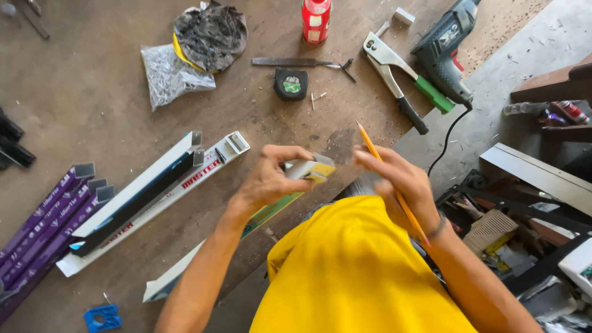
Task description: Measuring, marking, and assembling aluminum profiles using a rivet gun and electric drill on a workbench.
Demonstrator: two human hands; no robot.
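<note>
Yellow-faced short metal channel piece (310, 169) sits pinched in my left hand (271, 179). My right hand (401, 182) grips a slim yellow wooden pencil (394, 188), above the scuffed brown workbench (92, 92).

Brown wooden surface (92, 92) — bearing purple profiles (46, 216), white profiles (154, 191), rivet bag (168, 75), tape measure (291, 84), riveter (394, 77), drill (445, 49) — dusted with shavings.

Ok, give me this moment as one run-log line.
left hand: holds short profile piece | right hand: holds yellow pencil | on bench: tape measure, rivet gun, drill
</note>
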